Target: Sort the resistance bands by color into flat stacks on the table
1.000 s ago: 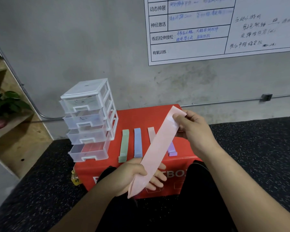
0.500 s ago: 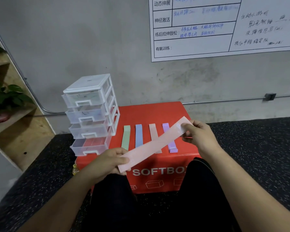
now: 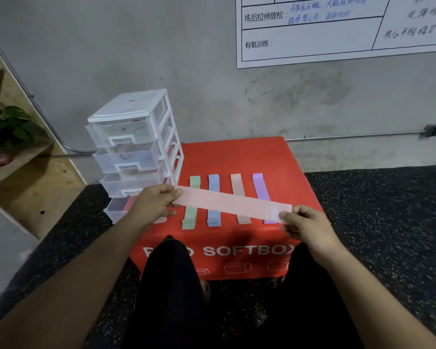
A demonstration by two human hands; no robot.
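both hands (image 3: pixel 152 206) (image 3: pixel 306 224) hold pink band (image 3: pixel 233 204) above "softbox" box (image 3: pixel 237 157).

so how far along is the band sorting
Done: a green stack, blue stack, pink stack and purple stack lie flat on the red box. In hand: the left hand and right hand pinch one pink band held above them. Left: lay it on the pink stack; bottom drawer contents unclear.

Matt, smooth pink band (image 3: pixel 230 204); glossy red box (image 3: pixel 239 157); clear plastic drawers (image 3: pixel 134 142) in a white frame; rough grey concrete wall (image 3: pixel 161 59); speckled black floor (image 3: pixel 388 197); wooden shelf (image 3: pixel 35 182).
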